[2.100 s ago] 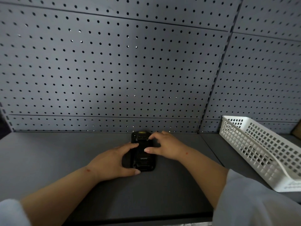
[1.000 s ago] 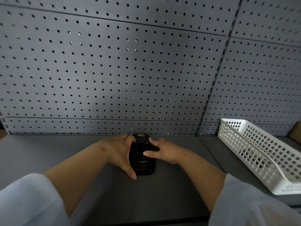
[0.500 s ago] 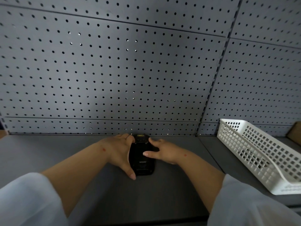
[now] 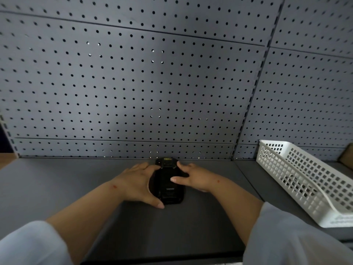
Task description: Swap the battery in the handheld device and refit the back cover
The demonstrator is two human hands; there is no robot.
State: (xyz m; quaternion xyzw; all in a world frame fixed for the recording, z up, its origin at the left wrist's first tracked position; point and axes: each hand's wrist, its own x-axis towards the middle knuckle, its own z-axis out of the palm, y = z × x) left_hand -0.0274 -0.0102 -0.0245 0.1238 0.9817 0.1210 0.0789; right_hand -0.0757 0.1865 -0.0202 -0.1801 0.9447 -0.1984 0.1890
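Observation:
A black handheld device (image 4: 168, 186) lies back side up on the grey shelf (image 4: 57, 188), its far end close to the pegboard wall. The back cover with a small logo faces me. My left hand (image 4: 136, 183) wraps the device's left edge, thumb at its near corner, fingers at its far corner. My right hand (image 4: 193, 178) holds the right edge, its thumb pressing on the middle of the back cover. No loose battery is in sight.
A white plastic mesh basket (image 4: 313, 180) stands on the shelf at the right. The grey pegboard wall (image 4: 152, 83) rises right behind the device. The shelf's front edge (image 4: 162, 259) runs just below my forearms.
Since two seconds ago my left hand moved from the device's near end to clasp its left side. Over the last second both hands have stayed almost still on the device.

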